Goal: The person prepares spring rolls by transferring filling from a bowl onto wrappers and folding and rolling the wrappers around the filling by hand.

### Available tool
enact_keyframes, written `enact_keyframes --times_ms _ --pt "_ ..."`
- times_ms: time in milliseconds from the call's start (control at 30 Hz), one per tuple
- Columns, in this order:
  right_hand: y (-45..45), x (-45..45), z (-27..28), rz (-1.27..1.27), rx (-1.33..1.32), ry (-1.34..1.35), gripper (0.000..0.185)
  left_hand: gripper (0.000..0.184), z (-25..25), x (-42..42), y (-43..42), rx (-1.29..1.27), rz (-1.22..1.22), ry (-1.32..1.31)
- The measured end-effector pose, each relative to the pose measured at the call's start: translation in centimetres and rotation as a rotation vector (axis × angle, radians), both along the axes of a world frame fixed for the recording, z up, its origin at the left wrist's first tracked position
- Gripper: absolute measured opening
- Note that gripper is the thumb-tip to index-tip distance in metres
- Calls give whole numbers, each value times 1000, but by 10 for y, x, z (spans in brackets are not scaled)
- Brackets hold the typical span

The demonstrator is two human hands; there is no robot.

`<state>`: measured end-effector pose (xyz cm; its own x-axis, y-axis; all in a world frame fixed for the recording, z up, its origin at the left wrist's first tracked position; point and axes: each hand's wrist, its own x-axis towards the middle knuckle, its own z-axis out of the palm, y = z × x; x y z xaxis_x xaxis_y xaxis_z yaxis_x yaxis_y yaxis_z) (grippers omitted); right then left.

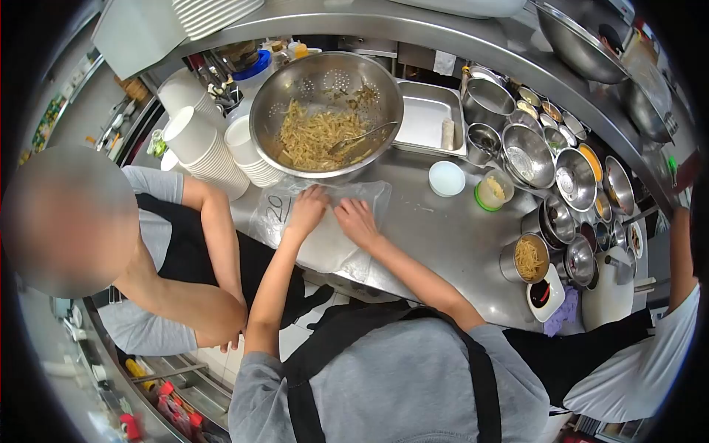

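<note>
My left hand (309, 210) is over a clear plastic bag (267, 214) marked "20", its fingers bent and drawn together at the far edge of a pale, thin sheet (329, 247). Anything under those fingertips is hidden. Close by on the right, my right hand (356, 221) rests on the same sheet with its fingers stretched out. Beyond both hands stands a large steel colander (266, 151) holding a shredded, yellowish-brown filling (317, 136) and a spoon (362, 138). A single pale roll (447, 134) lies in the steel tray (413, 133) to its right.
White tubs (210, 159) are stacked at the left, near a person (185, 244) with folded arms. A small white bowl (447, 179), a green-rimmed cup (493, 190), a pot of shreds (528, 258) and several steel bowls (528, 155) stand rightward. Another person's arm (683, 255) reaches in.
</note>
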<state>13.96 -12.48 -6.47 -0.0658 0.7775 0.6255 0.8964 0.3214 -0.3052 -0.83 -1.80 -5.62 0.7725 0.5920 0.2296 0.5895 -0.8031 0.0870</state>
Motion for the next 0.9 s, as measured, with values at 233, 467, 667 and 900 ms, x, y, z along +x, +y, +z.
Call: enact_keyframes --times_ms 233,467,667,900 --pt "-28 -14 45 262 -88 936 20 19 113 -52 -34 -306 108 -382" --pt "-69 68 95 319 -364 988 18 16 154 -33 -54 -663 -41 -601" --pt "-131 144 121 96 -525 840 23 8 91 22 -77 -1236 -40 -651" --pt "-143 210 -12 -371 -557 817 13 27 14 103 -87 -2129 179 -761"
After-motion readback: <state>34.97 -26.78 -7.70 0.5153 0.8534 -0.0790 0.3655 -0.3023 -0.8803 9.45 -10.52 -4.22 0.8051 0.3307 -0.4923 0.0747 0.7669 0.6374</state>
